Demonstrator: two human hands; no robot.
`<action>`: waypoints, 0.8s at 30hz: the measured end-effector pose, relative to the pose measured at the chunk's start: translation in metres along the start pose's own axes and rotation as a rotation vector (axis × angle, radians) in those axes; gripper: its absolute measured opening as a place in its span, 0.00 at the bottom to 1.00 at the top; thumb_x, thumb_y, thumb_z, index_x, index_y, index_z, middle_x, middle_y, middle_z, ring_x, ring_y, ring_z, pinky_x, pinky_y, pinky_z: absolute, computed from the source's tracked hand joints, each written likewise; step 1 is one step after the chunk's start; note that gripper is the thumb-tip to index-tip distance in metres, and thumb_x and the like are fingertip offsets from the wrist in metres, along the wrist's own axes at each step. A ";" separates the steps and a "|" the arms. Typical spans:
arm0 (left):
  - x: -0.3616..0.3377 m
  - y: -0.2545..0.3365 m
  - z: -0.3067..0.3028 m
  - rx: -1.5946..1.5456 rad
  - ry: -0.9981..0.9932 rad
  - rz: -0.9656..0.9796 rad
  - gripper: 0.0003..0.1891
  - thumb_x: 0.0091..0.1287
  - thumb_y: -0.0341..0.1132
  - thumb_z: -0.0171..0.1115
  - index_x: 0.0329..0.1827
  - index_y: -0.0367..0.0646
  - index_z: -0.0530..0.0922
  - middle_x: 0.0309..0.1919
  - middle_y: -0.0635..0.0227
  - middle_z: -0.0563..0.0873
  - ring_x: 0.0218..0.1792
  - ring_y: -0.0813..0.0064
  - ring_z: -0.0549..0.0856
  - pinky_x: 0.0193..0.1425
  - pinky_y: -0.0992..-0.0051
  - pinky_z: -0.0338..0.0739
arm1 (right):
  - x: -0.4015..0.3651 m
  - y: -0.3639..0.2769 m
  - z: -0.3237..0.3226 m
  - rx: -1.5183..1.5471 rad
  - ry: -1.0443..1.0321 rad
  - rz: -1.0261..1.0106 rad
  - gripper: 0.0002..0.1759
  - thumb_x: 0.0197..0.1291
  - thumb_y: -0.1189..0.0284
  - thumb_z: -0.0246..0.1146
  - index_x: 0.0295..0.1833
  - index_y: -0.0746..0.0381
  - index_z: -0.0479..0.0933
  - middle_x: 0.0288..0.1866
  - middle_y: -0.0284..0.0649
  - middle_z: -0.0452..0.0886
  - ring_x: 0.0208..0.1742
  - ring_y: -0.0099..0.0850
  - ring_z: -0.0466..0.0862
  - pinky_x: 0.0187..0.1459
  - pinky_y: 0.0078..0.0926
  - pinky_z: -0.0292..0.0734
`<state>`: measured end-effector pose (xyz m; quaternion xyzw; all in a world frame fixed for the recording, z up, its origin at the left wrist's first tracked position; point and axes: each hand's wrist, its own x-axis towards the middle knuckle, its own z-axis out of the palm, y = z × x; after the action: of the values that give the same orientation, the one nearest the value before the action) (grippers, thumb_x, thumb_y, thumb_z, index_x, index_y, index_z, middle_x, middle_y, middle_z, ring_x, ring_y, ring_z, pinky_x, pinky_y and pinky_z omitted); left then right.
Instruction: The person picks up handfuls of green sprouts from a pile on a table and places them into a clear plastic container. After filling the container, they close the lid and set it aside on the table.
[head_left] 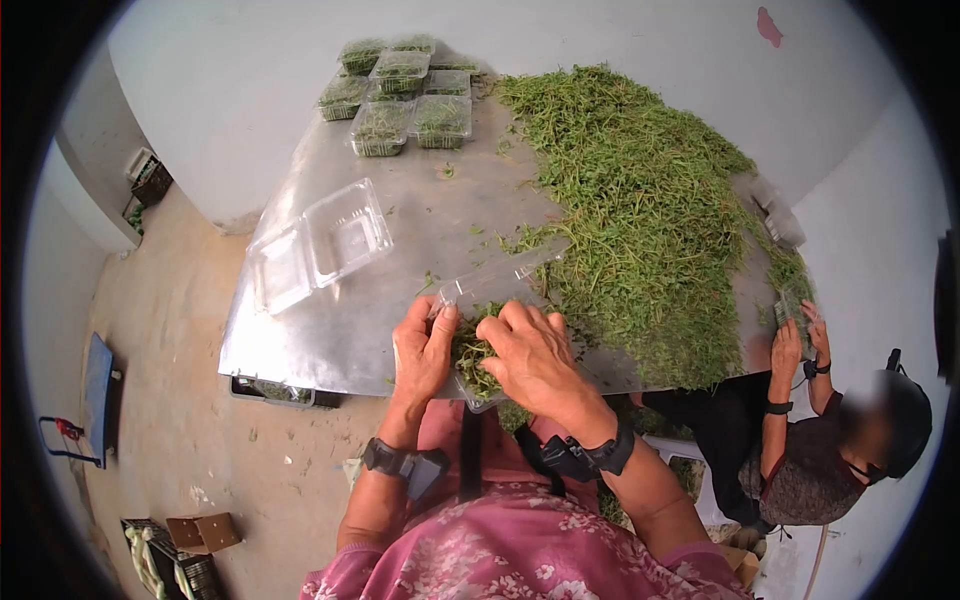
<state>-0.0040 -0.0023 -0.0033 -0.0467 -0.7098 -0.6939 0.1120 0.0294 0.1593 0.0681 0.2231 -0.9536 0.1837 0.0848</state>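
metal table [430,210], left hand [424,350] gripping an open clear box [478,402] (lid up), right fingers [515,335] curled on greens [468,352]

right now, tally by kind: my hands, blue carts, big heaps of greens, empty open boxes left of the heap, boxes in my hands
left hand, right hand: 2
blue cart: 1
heap of greens: 1
empty open box: 1
box in hand: 1
total: 6
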 end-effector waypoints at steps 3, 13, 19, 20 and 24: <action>-0.001 0.005 -0.004 -0.006 -0.068 0.013 0.16 0.68 0.40 0.64 0.49 0.35 0.77 0.32 0.68 0.83 0.35 0.80 0.78 0.40 0.76 0.75 | -0.001 -0.003 0.001 -0.020 0.007 0.006 0.20 0.49 0.71 0.73 0.48 0.55 0.75 0.43 0.37 0.72 0.49 0.39 0.75 0.48 0.40 0.63; -0.009 0.007 -0.008 0.044 -0.236 0.001 0.28 0.58 0.33 0.73 0.61 0.39 0.72 0.47 0.66 0.82 0.47 0.76 0.80 0.53 0.73 0.76 | -0.008 0.013 0.002 0.120 0.081 -0.017 0.17 0.53 0.71 0.68 0.49 0.59 0.75 0.47 0.43 0.76 0.48 0.46 0.78 0.51 0.44 0.68; -0.008 0.009 -0.008 -0.050 -0.254 -0.092 0.27 0.60 0.29 0.71 0.62 0.41 0.71 0.48 0.69 0.82 0.48 0.78 0.80 0.54 0.75 0.76 | -0.018 0.028 -0.026 0.441 0.207 0.106 0.12 0.60 0.76 0.63 0.50 0.64 0.77 0.46 0.46 0.81 0.45 0.46 0.82 0.50 0.38 0.75; -0.009 0.010 -0.008 -0.064 -0.255 -0.110 0.27 0.60 0.29 0.71 0.62 0.40 0.71 0.48 0.69 0.82 0.48 0.78 0.81 0.54 0.76 0.76 | -0.020 0.029 -0.032 0.477 0.247 0.152 0.10 0.60 0.78 0.62 0.48 0.65 0.77 0.46 0.46 0.81 0.45 0.45 0.83 0.48 0.37 0.76; -0.009 0.010 -0.005 -0.094 -0.238 -0.092 0.27 0.59 0.28 0.71 0.62 0.40 0.71 0.48 0.67 0.83 0.48 0.77 0.81 0.54 0.75 0.77 | -0.029 0.040 -0.038 0.402 0.368 0.188 0.07 0.61 0.82 0.59 0.44 0.68 0.78 0.44 0.47 0.82 0.43 0.44 0.84 0.43 0.34 0.79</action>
<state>0.0073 -0.0060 0.0043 -0.1015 -0.6862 -0.7203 -0.0072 0.0396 0.2181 0.0833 0.1091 -0.8831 0.4134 0.1932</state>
